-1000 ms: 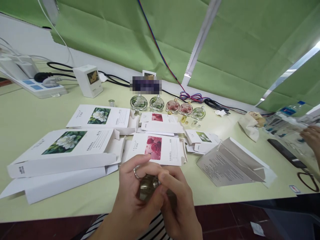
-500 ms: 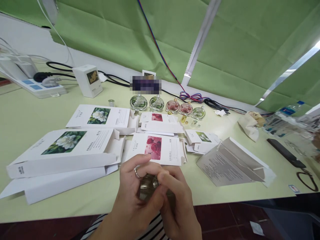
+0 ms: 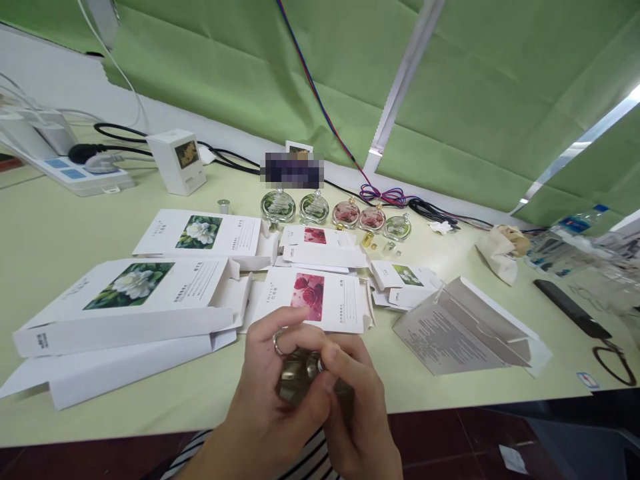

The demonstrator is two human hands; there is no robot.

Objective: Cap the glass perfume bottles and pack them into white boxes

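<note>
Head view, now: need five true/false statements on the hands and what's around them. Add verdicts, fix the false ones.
1. The left hand and right hand both hold a partly hidden greyish glass bottle. True.
2. The round silver metal ring is on the right hand. False: it is on the left.
3. Five round, flat glass bottles stand in a row. True.
4. The open greyish-white cardboard carton has printed text on one side. True.
5. The flat, black, phone-like device lies left of the carton. False: it lies to its right.
</note>
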